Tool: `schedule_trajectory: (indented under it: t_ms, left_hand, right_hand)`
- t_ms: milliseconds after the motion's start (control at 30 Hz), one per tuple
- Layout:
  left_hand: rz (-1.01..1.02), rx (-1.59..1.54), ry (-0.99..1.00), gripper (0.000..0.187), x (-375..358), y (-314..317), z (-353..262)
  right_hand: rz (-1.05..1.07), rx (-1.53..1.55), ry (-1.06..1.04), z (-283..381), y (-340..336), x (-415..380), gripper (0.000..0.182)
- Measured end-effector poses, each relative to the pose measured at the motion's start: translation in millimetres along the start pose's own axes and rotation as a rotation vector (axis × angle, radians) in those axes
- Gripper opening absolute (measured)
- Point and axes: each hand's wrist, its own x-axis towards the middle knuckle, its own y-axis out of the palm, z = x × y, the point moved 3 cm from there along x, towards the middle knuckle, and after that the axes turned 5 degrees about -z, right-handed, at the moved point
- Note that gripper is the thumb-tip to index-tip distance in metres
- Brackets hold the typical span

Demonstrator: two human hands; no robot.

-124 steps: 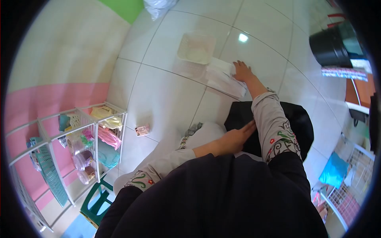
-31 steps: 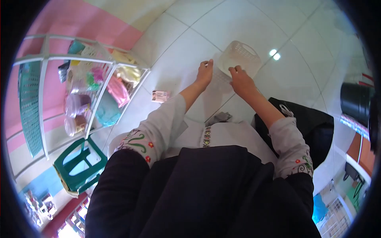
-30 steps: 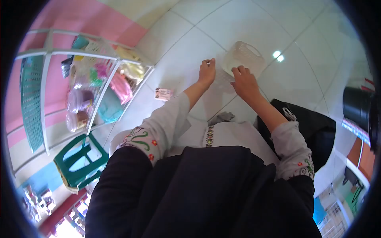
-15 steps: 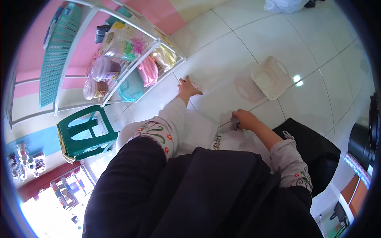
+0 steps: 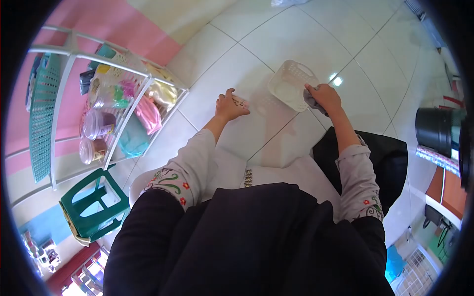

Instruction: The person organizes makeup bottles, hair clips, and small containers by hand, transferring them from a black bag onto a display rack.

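Observation:
My left hand (image 5: 227, 107) is closed around a small pale-pink printed pack (image 5: 240, 102), its thumb along the lower edge. Part of the pack is hidden by the hand. My right hand (image 5: 327, 98) grips a bunched grey cloth (image 5: 312, 101) at the near right side of a white plastic basket (image 5: 288, 93). The basket has perforated sides and a cut-out handle. It stands on the white tiled floor (image 5: 207, 49), to the right of the pack.
On the left, a white rack (image 5: 147, 89) holds jars (image 5: 98, 124) and plastic bags, with a teal basket (image 5: 43, 116) at its outer side. A green stool (image 5: 94, 202) stands below it. Black fabric (image 5: 363, 158) lies by my right arm; a black container (image 5: 434, 130) is farther right.
My right hand has moved from my lap up to the basket, carrying the grey cloth. My left hand has closed in on the pink pack, more of which now shows. The view has shifted right.

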Motion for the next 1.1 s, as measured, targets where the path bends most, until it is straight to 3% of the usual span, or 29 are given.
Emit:
schedule_trajectory:
  t_ms: [100, 133, 200, 267, 367, 533, 767, 867, 1000, 1100]
  left_hand:
    - [0.017, -0.149, 0.065, 0.104, 3, 5, -14]
    - [0.012, -0.199, 0.1, 0.105, 6, 8, -18]
    - [0.054, -0.275, 0.087, 0.106, 6, 9, -30]
    - [0.072, -0.349, 0.084, 0.107, 9, 13, -39]
    - [0.05, -0.34, 0.097, 0.106, 17, 17, -41]
    - [0.097, 0.013, 0.131, 0.102, 15, 28, -36]
    - [-0.005, 0.025, 0.072, 0.099, 22, 34, -15]
    - [-0.091, -0.084, -0.005, 0.101, 30, 23, -13]
    - [-0.162, -0.232, -0.012, 0.106, 44, 9, -10]
    - [-0.145, -0.216, 0.076, 0.108, 41, 5, -19]
  right_hand:
    - [0.236, -0.129, 0.074, -25, 21, 4, 0.061]
    - [0.236, -0.089, 0.101, -34, 40, 10, 0.051]
    - [0.279, 0.273, 0.118, -57, 96, 27, 0.044]
    - [0.36, 0.596, 0.212, -51, 97, 21, 0.03]
    - [0.282, 0.396, 0.122, -49, 102, 37, 0.027]
    - [0.433, 0.483, 0.106, -59, 104, 40, 0.027]
    - [0.48, 0.403, 0.004, -53, 99, 35, 0.03]
    - [0.501, 0.101, 0.034, -38, 74, 30, 0.029]
    - [0.411, -0.383, -0.209, 26, -12, 21, 0.024]
    - [0.066, -0.36, -0.555, 54, 31, 28, 0.018]
